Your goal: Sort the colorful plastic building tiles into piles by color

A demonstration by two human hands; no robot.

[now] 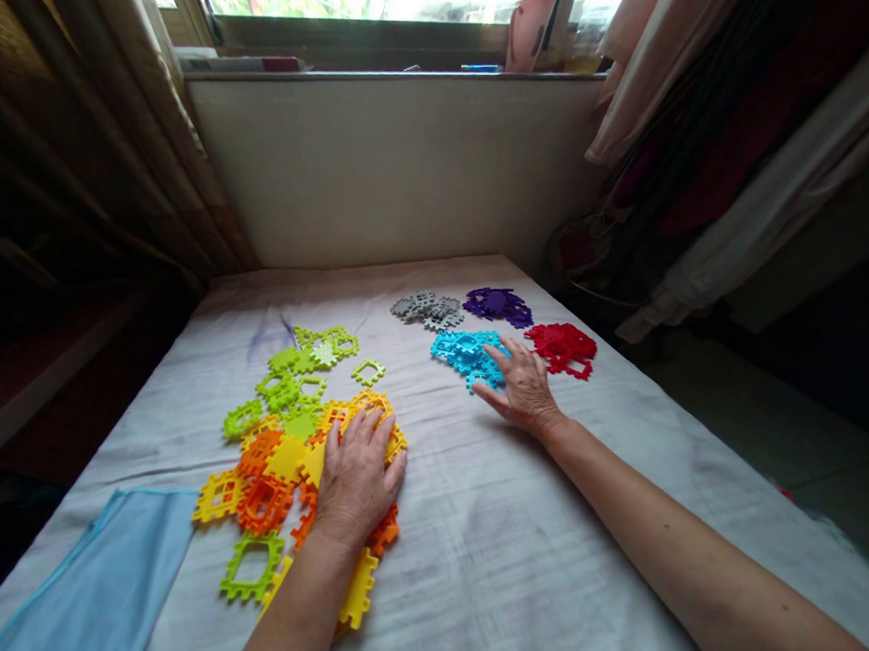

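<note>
My left hand [357, 472] lies flat, fingers stretched forward, on a spread of yellow interlocking plastic tiles [287, 459]. Orange tiles [264, 502] sit beside and partly under it, and my forearm hides some of them. Lime green tiles [289, 387] spread out beyond, with one green frame tile [251, 566] nearer me. My right hand [526, 388] has its fingers apart at the right edge of a light blue pile [463, 351], thumb at its near side. A red pile [563, 347] lies just right of that hand.
Grey tiles [427, 310] and purple tiles [497, 304] are heaped toward the far end of the white sheet [483, 562]. A pale blue cloth [101, 582] lies at the left. Hanging clothes [751, 140] are on the right, and a pink cup [530, 34] stands on the window ledge.
</note>
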